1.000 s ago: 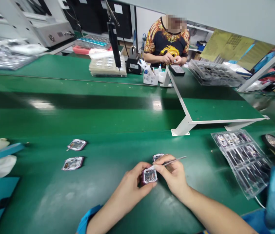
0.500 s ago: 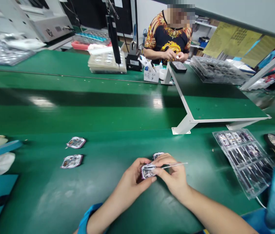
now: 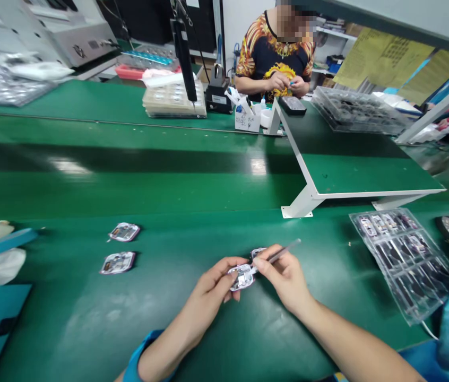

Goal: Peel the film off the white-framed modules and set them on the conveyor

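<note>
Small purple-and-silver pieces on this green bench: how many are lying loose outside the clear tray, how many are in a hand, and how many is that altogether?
Flat purple-and-silver square pieces lying on the green bench surface: 3
Held piece in the left hand: 1
Total: 4

I'm looking at a deep green bench (image 3: 89, 323) with white glare on it. The left hand (image 3: 208, 289) grips a piece (image 3: 242, 277) of white and silver edged in purple; the right hand (image 3: 284, 281) pinches grey tweezers (image 3: 278, 258). The left cuff (image 3: 140, 361) is bright blue. Across from me, a co-worker's shirt (image 3: 274, 66) is black with gold-orange flame patterning, and yellow sheets (image 3: 383, 66) hang behind.
</note>
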Demonstrator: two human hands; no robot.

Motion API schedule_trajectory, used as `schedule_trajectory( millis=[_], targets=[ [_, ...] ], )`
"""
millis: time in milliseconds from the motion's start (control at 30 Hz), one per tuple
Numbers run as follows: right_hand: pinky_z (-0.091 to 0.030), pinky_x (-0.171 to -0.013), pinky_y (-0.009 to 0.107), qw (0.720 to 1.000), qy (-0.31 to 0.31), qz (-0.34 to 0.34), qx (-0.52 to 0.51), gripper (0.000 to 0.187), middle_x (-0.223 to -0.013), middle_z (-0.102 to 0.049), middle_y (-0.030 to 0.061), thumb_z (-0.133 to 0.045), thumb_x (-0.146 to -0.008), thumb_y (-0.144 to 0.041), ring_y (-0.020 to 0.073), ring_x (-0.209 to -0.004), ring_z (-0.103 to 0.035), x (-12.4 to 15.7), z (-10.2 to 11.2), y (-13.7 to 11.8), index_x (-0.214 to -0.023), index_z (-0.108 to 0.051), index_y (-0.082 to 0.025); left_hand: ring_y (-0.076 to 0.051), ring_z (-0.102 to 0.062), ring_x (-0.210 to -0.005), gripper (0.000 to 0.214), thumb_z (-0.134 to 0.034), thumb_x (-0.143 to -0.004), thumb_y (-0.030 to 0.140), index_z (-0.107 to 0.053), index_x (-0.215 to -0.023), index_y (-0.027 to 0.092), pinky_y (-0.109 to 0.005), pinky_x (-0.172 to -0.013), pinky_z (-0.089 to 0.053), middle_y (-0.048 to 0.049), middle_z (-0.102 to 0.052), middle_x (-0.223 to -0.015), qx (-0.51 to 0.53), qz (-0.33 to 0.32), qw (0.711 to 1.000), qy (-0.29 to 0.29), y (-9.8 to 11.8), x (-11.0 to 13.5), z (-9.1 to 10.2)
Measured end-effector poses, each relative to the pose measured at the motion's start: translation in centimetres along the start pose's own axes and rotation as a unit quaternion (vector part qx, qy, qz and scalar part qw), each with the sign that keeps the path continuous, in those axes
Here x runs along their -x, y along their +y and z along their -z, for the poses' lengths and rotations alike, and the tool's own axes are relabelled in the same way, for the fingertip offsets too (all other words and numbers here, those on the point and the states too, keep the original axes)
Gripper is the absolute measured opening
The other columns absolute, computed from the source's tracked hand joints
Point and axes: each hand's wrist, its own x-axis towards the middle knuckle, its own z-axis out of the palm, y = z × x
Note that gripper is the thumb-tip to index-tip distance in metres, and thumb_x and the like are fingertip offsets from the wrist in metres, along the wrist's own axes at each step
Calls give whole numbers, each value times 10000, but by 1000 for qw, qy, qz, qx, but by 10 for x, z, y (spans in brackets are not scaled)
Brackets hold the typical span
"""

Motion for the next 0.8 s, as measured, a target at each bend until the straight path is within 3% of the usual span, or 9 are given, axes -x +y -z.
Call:
schedule_trajectory(
  millis=[200, 567, 800],
  targets=[
    [-530, -773, 305, 999, 35, 29, -11, 172, -804, -702, 15, -762, -765, -380, 186, -802, -663, 2, 0, 1, -781, -678, -230, -127, -502, -600, 327, -584, -824, 401, -648, -1026, 151, -244, -572, -372, -2, -604, -713, 50, 30, 998, -10, 1, 1, -1],
    [-533, -794, 398, 991, -20, 124, 41, 102, -755, -741, 27, -748, -805, -331, 217, -744, -686, 5, -1, -4, -769, -700, -249, -119, -493, -612, 354, -666, -765, 442, -677, -986, 165, -240, -572, -386, -2, -592, -753, 106, 58, 993, -2, 7, 3, -3],
    [-533, -792, 342, 997, 5, 73, 22, 110, -785, -731, 21, -741, -804, -335, 198, -798, -684, 3, 1, -5, -791, -693, -237, -117, -494, -608, 364, -699, -753, 428, -642, -1010, 177, -230, -553, -358, 4, -611, -743, 46, 38, 998, -22, 4, 0, -1]
  ],
)
